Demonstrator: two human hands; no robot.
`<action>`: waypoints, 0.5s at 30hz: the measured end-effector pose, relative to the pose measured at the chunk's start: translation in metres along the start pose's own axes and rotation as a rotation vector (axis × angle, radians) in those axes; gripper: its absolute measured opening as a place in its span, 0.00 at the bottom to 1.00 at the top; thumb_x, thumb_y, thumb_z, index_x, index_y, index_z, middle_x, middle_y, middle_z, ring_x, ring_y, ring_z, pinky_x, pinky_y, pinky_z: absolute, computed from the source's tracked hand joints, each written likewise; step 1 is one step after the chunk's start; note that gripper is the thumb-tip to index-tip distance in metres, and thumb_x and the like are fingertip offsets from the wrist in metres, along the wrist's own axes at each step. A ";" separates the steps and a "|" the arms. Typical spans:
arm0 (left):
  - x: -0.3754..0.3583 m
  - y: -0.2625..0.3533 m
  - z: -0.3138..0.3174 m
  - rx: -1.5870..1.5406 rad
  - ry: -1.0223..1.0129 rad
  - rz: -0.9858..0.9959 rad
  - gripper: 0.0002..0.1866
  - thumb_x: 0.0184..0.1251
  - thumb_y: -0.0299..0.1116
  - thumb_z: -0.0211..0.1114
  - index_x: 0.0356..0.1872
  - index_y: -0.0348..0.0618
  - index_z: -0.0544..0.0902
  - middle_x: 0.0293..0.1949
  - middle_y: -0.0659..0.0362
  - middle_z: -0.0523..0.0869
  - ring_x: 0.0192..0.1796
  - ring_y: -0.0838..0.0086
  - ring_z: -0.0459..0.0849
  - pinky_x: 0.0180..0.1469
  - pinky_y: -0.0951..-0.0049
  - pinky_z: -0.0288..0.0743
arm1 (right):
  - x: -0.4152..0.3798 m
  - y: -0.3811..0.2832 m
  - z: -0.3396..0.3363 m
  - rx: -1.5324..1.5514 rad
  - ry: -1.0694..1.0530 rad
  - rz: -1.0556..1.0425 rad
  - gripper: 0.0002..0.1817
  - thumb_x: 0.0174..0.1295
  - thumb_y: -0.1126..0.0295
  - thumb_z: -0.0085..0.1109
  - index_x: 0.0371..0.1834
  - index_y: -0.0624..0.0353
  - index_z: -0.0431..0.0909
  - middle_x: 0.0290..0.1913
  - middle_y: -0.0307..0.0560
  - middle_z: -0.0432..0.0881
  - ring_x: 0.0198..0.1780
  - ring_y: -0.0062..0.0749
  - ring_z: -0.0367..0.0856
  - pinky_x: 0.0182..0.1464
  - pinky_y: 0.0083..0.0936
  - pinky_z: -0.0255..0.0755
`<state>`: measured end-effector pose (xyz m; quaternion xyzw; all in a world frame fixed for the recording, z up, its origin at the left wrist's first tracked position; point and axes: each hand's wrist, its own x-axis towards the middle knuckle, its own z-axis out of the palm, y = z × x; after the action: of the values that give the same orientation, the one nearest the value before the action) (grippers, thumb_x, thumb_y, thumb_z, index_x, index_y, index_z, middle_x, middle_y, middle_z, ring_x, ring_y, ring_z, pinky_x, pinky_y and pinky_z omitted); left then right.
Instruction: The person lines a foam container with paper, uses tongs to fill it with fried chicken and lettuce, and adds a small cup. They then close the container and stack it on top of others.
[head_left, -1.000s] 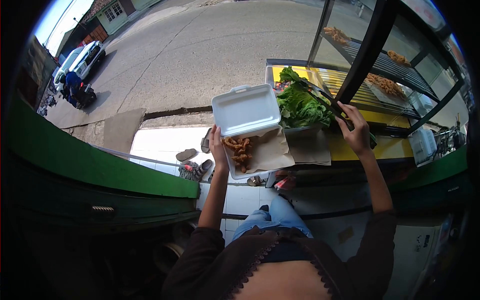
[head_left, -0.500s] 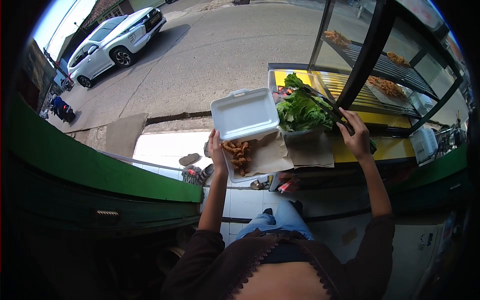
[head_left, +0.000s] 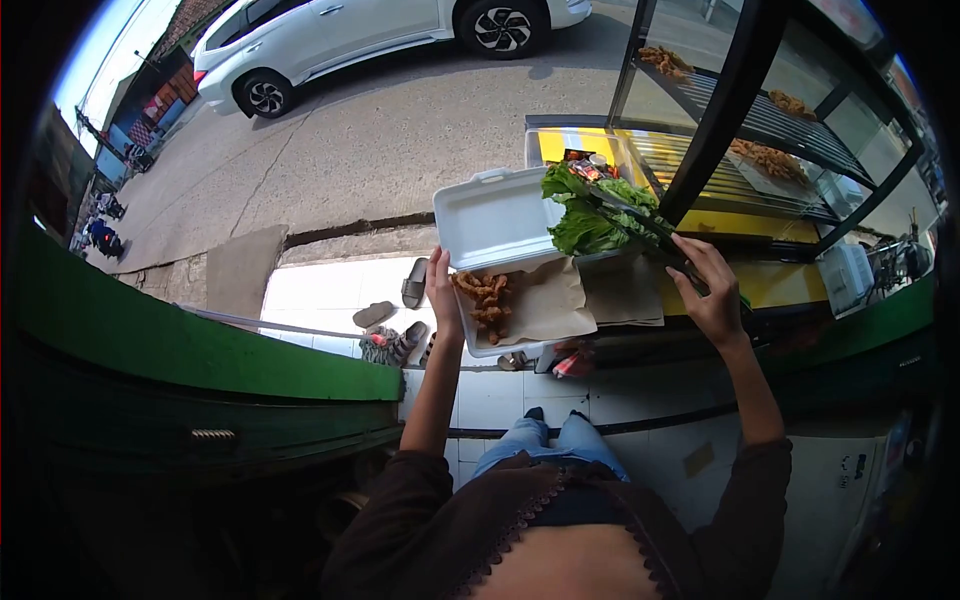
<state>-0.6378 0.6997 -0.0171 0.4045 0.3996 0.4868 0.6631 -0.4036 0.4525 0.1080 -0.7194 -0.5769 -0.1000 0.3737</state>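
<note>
My left hand (head_left: pixel 445 295) grips the left edge of an open white foam takeaway box (head_left: pixel 500 215). Brown paper (head_left: pixel 550 300) lines its lower half, with fried chicken pieces (head_left: pixel 485 300) at the left side. In my right hand (head_left: pixel 708 290) are dark tongs (head_left: pixel 635 212), held closed by the fingers. Their tips are at a leaf of green lettuce (head_left: pixel 578 222), which overlaps the right edge of the box lid. More lettuce lies behind the tongs, in a clear container that is mostly hidden.
A glass display case (head_left: pixel 740 120) with fried food on racks stands at the right. Small packets (head_left: pixel 590 165) sit behind the lettuce. Brown paper sheets (head_left: pixel 625 288) lie right of the box. Sandals (head_left: pixel 414 283) are on the tiles; a white car (head_left: pixel 370 40) is on the road.
The tongs and lettuce leaf have shifted left and down, over the lid's edge, uncovering the packets behind. The box has moved slightly right. The white car has driven closer, to the right.
</note>
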 end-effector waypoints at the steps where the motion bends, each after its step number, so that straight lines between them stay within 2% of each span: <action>1: 0.002 -0.005 0.000 0.030 -0.005 0.015 0.26 0.69 0.42 0.55 0.61 0.34 0.69 0.57 0.53 0.74 0.58 0.70 0.73 0.62 0.73 0.63 | 0.000 -0.005 -0.002 0.011 -0.008 -0.007 0.24 0.51 0.80 0.63 0.55 0.60 0.77 0.48 0.49 0.80 0.47 0.43 0.80 0.48 0.31 0.73; 6: -0.005 -0.004 0.009 0.014 -0.035 0.006 0.26 0.69 0.42 0.56 0.61 0.33 0.69 0.56 0.52 0.75 0.58 0.70 0.73 0.61 0.72 0.64 | -0.004 -0.023 -0.011 0.048 -0.037 -0.040 0.24 0.49 0.80 0.63 0.54 0.59 0.77 0.49 0.49 0.80 0.46 0.43 0.79 0.48 0.31 0.73; 9: 0.000 -0.013 0.012 -0.012 0.032 0.009 0.25 0.69 0.41 0.56 0.61 0.34 0.69 0.55 0.53 0.75 0.56 0.71 0.74 0.60 0.73 0.66 | -0.014 -0.022 -0.010 0.020 -0.150 -0.116 0.27 0.47 0.79 0.64 0.55 0.57 0.77 0.50 0.46 0.79 0.45 0.42 0.78 0.47 0.33 0.73; 13: -0.002 -0.012 0.021 -0.089 0.059 -0.006 0.24 0.70 0.41 0.55 0.60 0.34 0.69 0.52 0.54 0.76 0.54 0.71 0.75 0.57 0.73 0.68 | -0.037 0.000 -0.002 -0.069 -0.356 -0.159 0.28 0.49 0.73 0.64 0.58 0.53 0.75 0.50 0.43 0.77 0.45 0.39 0.76 0.47 0.32 0.70; 15: -0.002 -0.013 0.020 -0.103 0.056 0.006 0.24 0.70 0.40 0.55 0.60 0.34 0.70 0.52 0.54 0.76 0.53 0.72 0.75 0.57 0.73 0.68 | -0.042 0.005 -0.004 -0.074 -0.391 -0.161 0.29 0.49 0.72 0.64 0.59 0.53 0.74 0.50 0.42 0.77 0.45 0.39 0.76 0.47 0.32 0.70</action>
<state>-0.6158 0.6927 -0.0220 0.3573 0.3911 0.5199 0.6702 -0.4112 0.4180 0.0843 -0.6898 -0.6901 -0.0091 0.2187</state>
